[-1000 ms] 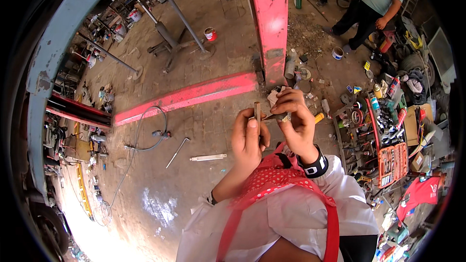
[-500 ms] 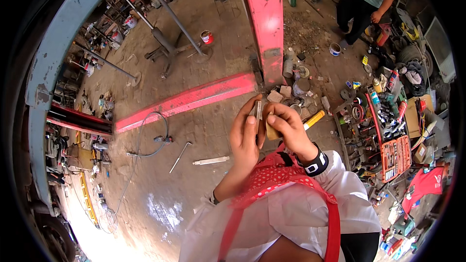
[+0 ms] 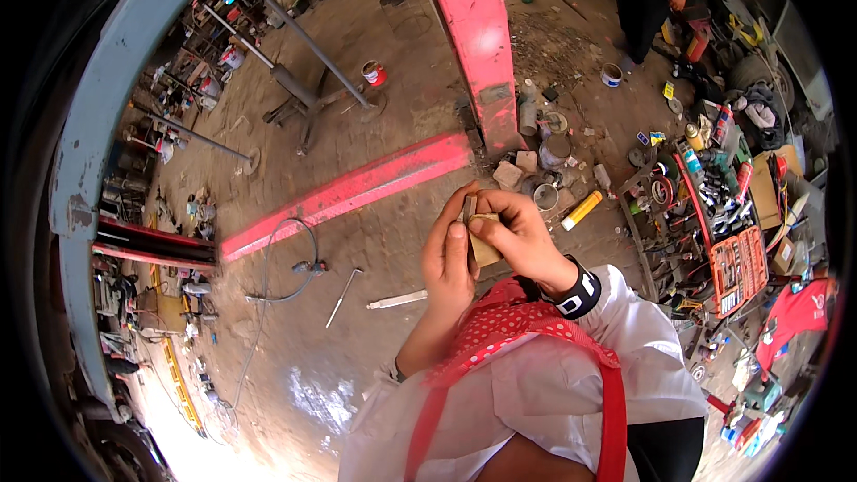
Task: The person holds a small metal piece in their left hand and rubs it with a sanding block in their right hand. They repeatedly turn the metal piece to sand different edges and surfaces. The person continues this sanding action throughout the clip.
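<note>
Both my hands are together in front of my red polka-dot apron. My left hand is closed on a small flat metal piece, which stands upright between thumb and fingers. My right hand is closed on a folded tan sheet and presses it against the metal piece; its exact material is hard to make out. The fingers of both hands almost touch and hide much of the two things.
Pink lift post and base beam lie ahead. On the floor are a wrench-like rod, a pale metal bar, a hose and a yellow tube. At right stands a cluttered cart with an orange socket set. People stand beyond.
My right hand has moved left toward my left hand, bringing the tan sheet up against the metal piece. The view has shifted slightly, and the person at the far right has stepped.
</note>
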The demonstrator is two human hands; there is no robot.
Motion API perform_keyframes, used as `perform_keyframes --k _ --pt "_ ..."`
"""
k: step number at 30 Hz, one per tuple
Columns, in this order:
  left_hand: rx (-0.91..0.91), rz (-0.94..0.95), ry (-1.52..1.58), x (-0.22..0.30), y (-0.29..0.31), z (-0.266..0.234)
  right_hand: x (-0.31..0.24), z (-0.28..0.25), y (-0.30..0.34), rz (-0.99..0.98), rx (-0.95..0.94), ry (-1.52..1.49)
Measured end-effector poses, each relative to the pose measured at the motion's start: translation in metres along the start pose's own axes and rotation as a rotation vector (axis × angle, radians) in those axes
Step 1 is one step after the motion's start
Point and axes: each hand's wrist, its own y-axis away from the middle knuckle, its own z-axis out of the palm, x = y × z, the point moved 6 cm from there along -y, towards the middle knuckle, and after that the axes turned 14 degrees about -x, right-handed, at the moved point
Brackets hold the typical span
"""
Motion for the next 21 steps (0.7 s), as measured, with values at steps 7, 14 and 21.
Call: perform_keyframes --k 7,14,21 --pt "-0.017 -0.112 0.040 -0.009 0.004 -0.003 0.000 0.000 -0.003 -0.050 0.058 -0.044" --pt "-0.023 -0.051 0.009 -0.005 -0.001 -0.005 0.001 -0.006 -0.007 -0.081 0.080 0.069" --pt "-0.061 -0.090 0.076 -0.011 -0.003 -0.011 -0.006 -0.014 -0.015 -0.081 0.093 0.085"
